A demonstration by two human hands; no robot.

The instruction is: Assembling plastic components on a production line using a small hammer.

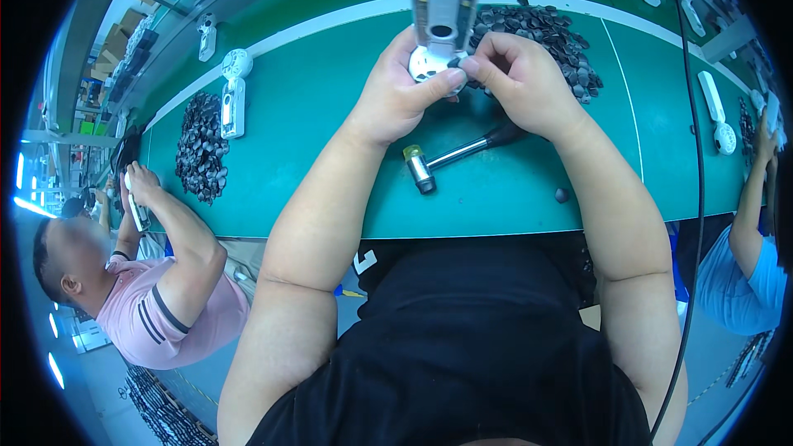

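My left hand [393,101] is wrapped round the round lower end of a white handheld device [443,12]. The device stands up away from me, its long body with a dark panel towards the top edge. Its round end has dark holes and is partly covered by my fingers. My right hand [529,87] is closed in a pinch at that round end, thumb and forefinger on a small black disc [453,63] beside my left thumb. Below both hands a hammer [454,154] with a yellow-and-black head lies on the green table.
A large heap of black discs [562,45] lies beyond my right hand, another heap [201,149] at left. One loose disc [562,196] lies near the front edge. White devices [234,103] rest around the table. Co-workers [157,297] sit left and right; a black cable [695,157] hangs at right.
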